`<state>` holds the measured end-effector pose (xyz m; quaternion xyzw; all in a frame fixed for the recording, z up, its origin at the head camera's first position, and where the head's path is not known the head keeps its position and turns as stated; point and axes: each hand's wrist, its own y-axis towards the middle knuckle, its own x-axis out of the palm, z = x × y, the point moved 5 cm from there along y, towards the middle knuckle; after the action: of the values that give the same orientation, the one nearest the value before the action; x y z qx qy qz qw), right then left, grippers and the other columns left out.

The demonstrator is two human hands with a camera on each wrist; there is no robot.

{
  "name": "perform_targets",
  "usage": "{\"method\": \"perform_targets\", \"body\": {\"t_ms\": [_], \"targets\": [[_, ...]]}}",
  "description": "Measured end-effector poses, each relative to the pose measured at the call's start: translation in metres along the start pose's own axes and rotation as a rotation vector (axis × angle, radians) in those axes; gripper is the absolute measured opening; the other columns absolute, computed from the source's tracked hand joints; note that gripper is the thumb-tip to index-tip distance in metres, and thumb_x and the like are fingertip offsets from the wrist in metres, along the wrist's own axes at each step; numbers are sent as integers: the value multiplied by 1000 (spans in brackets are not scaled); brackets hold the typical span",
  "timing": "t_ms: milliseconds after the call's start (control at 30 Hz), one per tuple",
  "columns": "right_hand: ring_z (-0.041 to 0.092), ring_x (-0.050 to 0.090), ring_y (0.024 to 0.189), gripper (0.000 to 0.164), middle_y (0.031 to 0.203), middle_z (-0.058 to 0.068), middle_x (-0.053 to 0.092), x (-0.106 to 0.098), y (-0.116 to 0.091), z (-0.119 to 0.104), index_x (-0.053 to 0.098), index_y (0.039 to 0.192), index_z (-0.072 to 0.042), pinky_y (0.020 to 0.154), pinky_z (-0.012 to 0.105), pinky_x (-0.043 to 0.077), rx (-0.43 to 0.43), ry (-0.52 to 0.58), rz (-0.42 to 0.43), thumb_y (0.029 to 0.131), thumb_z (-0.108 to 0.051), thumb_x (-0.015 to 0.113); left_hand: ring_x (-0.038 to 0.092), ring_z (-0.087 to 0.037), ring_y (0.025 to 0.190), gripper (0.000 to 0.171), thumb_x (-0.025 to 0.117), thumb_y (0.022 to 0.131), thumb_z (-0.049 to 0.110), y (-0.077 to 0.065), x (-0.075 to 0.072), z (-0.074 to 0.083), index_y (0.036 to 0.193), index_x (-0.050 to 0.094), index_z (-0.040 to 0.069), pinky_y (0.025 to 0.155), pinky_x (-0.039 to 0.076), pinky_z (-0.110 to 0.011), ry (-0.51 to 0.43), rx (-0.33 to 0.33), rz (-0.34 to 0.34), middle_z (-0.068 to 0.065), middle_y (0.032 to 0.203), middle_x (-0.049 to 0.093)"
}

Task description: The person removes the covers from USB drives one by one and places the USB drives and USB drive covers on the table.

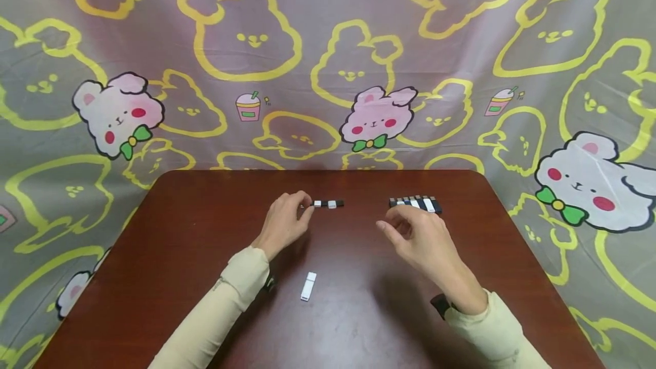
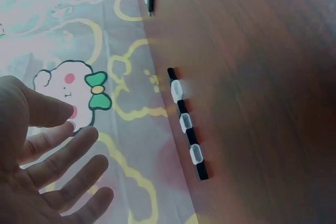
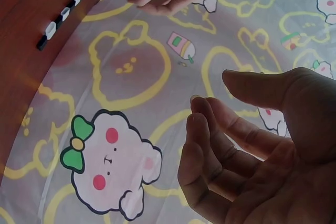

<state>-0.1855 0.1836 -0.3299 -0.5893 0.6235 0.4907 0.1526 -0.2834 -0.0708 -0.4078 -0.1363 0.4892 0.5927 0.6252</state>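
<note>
My left hand (image 1: 283, 218) hovers at the left end of a line of small black and white caps (image 1: 332, 204) near the table's back edge. In the left wrist view its fingers (image 2: 68, 158) are spread and hold nothing; the caps (image 2: 185, 122) alternate black and white. My right hand (image 1: 425, 238) is over the table, just in front of a row of black and white USB sticks (image 1: 429, 205) with metal ends at the back. Loosely bent and holding nothing, its fingers (image 3: 197, 140) show in the right wrist view. A single white USB stick (image 1: 308, 286) lies nearer me, between both forearms.
The dark brown tabletop (image 1: 205, 278) ends at the back against a grey curtain (image 1: 287, 95) printed with cartoon animals. Dark wrist-worn devices partly show under both sleeves (image 1: 246, 269).
</note>
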Motion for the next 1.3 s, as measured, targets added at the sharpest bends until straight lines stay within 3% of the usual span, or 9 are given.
{"method": "perform_targets", "body": {"t_ms": [200,433,700,900,1067,1300], "targets": [[7,59,68,12,78,-6,68,11,9,-3,71,90,-15,64,25,51,-67,-16,-51,86,-20,81,61,-22,80,5,70,93,16,-19,-10,5,96,70,12,72,49,-38,2,-4,51,-2,88,74],[12,61,76,11,82,-3,67,37,23,-17,72,91,-12,71,30,53,-264,-70,-138,85,-15,81,63,-22,79,4,69,93,15,-38,-19,13,96,71,13,71,49,-37,-7,-21,77,0,87,75],[15,64,82,13,85,-2,67,70,25,-29,72,94,-13,70,30,56,-398,-112,-244,85,-14,81,63,-23,76,5,71,93,16,-51,-27,18,95,72,12,69,49,-35,10,-16,88,0,82,73],[16,61,85,15,90,-1,66,103,21,-42,71,99,-14,68,28,54,-571,-157,-397,86,-10,78,61,-18,74,4,71,94,17,-56,-30,17,93,71,13,68,48,-33,24,-36,86,1,82,72],[15,64,94,17,101,-3,71,133,12,-47,74,104,-16,72,27,57,-657,-151,-563,88,-13,77,62,-19,77,4,70,94,17,-60,-33,17,94,71,14,70,49,-35,22,-49,94,1,84,73],[12,63,103,24,110,-5,70,167,1,-53,74,110,-23,79,26,57,-764,-229,-675,88,-17,79,62,-18,76,4,70,94,17,-65,-37,15,95,72,13,68,48,-32,19,-47,98,1,84,73]]}}
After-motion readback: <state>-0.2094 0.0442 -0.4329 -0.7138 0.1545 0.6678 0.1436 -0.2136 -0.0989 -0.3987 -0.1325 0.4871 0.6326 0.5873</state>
